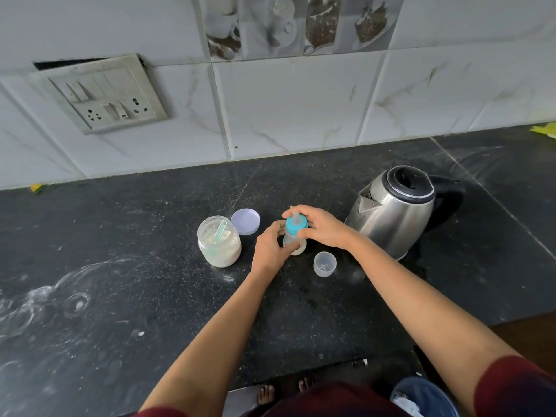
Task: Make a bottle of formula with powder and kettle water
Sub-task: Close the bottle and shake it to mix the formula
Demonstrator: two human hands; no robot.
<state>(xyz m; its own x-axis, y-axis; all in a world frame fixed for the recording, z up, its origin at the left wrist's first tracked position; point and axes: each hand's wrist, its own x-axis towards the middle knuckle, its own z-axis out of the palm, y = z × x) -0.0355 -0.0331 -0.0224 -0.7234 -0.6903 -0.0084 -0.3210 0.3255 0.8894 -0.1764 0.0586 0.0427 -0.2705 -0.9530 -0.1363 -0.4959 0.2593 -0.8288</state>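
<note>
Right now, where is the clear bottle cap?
Head view: the clear cap sits mouth-up on the counter, just right of the bottle and front-left of the kettle, nearer the person.

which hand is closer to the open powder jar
Left. The left hand grips the bottle just right of the powder jar, not touching it. The right hand holds the teal collar, farther away on the kettle side.

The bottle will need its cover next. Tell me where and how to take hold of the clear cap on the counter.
Pinch the clear cap across its round side wall, coming down from above on the right. It stands upright, mouth up, apart from the bottle and kettle, so its wall is free all round; the right hand is nearest.
</note>
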